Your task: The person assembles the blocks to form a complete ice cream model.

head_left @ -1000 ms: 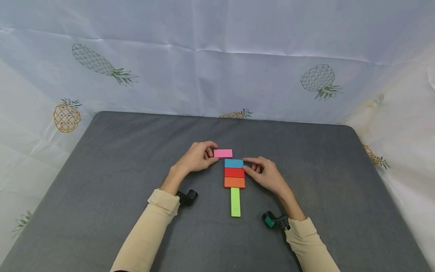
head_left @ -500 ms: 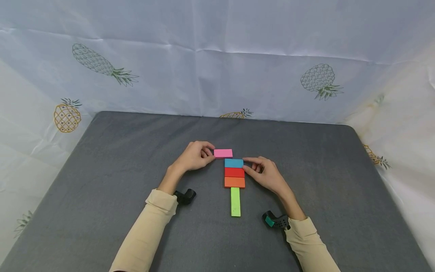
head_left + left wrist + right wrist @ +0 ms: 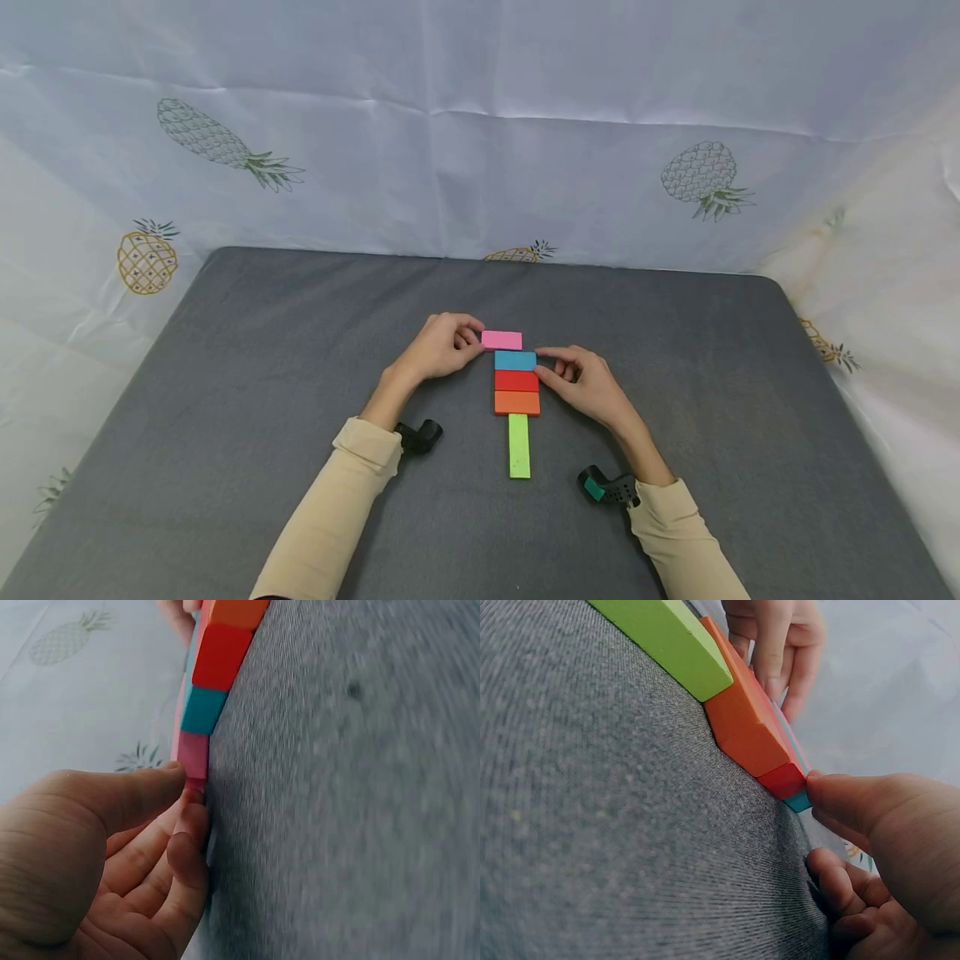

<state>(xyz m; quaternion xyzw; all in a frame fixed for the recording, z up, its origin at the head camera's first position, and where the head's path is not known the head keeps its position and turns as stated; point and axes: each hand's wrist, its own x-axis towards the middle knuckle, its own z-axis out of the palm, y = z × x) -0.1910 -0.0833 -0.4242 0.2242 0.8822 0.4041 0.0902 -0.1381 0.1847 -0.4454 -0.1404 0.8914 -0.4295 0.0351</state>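
Observation:
My left hand (image 3: 442, 343) has thumb and index finger at the left end of a pink block (image 3: 501, 340), pinching it. That block lies just behind a blue block (image 3: 515, 361), its left end jutting past the blue one. With thumb and index finger, my right hand (image 3: 587, 382) holds the right end of the blue block. A red block (image 3: 516, 381) and an orange block (image 3: 517, 403) lie side by side in front of it. From the orange block's front edge a green block (image 3: 519, 446) runs lengthwise toward me. In the left wrist view the thumb meets the pink block's (image 3: 194, 754) end.
All the blocks lie flat on a dark grey cloth-covered table (image 3: 300, 333). Behind its far edge hangs a pale curtain (image 3: 480, 183) with pineapple prints. Black devices are strapped to the left wrist (image 3: 420, 437) and right wrist (image 3: 609, 486).
The left hand drew slightly left off the pink block, then came back. The pink block has slid a little right along the blue one. The right hand stays in place.

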